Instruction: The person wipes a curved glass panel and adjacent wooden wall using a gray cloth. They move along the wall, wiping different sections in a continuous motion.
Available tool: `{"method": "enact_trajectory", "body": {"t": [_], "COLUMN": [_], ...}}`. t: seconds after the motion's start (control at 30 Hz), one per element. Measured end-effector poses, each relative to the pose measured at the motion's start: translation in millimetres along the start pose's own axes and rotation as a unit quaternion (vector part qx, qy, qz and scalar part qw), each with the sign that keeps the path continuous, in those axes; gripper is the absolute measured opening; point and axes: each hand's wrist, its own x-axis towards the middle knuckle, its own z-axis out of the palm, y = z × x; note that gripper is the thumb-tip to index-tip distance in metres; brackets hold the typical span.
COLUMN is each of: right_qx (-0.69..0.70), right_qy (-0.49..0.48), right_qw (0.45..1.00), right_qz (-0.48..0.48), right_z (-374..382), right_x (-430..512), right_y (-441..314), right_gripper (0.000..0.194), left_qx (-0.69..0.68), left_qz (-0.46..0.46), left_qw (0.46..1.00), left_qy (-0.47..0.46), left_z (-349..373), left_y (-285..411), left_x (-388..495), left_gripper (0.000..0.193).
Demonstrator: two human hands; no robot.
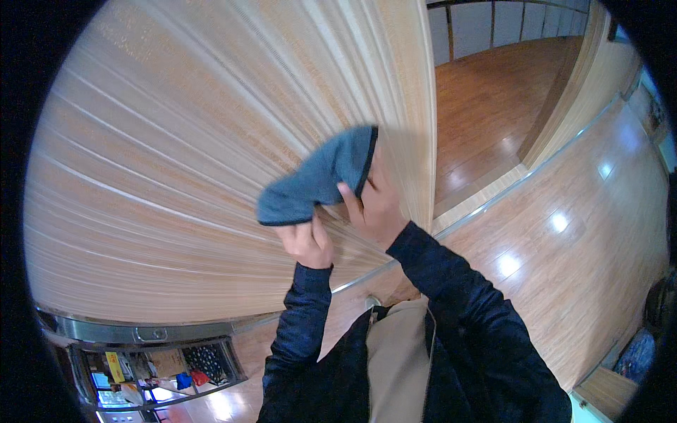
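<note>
A blue-grey cloth [328, 172] with black edging is spread at a slant in front of a wood-grain door panel [206, 132], slightly blurred. My left hand [309, 246] pinches its lower left end, and the fingertips are hidden under the fabric. At the right end, my right hand [380, 203] grips the black-edged border with the thumb over the front. The other right-hand fingers are partly hidden by the cloth. Whether the cloth touches the panel I cannot tell.
A doorway [497, 100] with brown wood flooring opens right of the panel. Glossy floor [560, 275] runs along the right. At lower left are a metal lock plate [152, 334] and a rack [235, 359] with several items. A small doorstop [372, 302] stands near my body.
</note>
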Motion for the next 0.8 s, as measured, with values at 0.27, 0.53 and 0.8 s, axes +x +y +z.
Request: {"method": "enact_trajectory", "body": {"t": [0.27, 0.53, 0.8], "right_qx": [0.077, 0.093, 0.084], "right_qy": [-0.078, -0.006, 0.014], "right_qw": [0.937, 0.991, 0.949], "right_qz": [0.332, 0.093, 0.303], "right_z": [-20.1, -55.9, -62.4], "right_x": [-107.2, 29.1, -60.1], "right_y": [40.6, 40.0, 51.9], "right_gripper": [0.048, 0.042, 0.054], "left_qx": [-0.059, -0.043, -0.089], "left_qz": [0.085, 0.101, 0.114], "left_qw": [0.98, 0.994, 0.973], "left_qy": [-0.171, -0.008, -0.179], "left_z": [27.5, 44.8, 71.6], "left_y": [10.0, 63.2, 56.4], "left_x": [-77.0, 39.2, -60.0], "left_gripper": [0.038, 0.025, 0.031]}}
